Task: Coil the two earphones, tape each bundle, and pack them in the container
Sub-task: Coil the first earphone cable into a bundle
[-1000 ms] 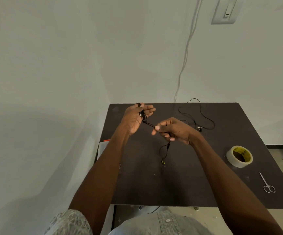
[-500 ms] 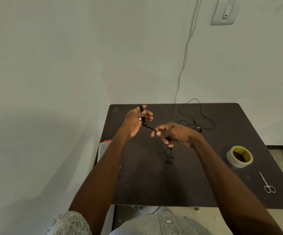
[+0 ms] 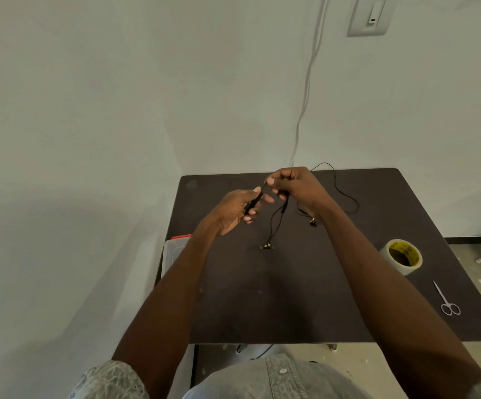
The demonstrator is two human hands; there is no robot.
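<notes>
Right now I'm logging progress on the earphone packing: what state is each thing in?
Left hand: grips partly wound cord.
Right hand: pinches the same cord.
Held earphone: half coiled, earbuds dangling.
Second earphone: loose on table, uncoiled.
Tape roll: lying flat, untouched.
Scissors: closed, on table.
Container: beside the table, mostly hidden.

A single wide-angle view looks from the person's head, forward and steeply down over the chest and both forearms, which reach away from the lens toward the middle of the picture. The dark bench [image 3: 305,298] fills the lower centre and right, close below the camera, its far edge against the pale wall [image 3: 118,110] that takes up the whole upper half. Straight lines bend near the picture's edges.
</notes>
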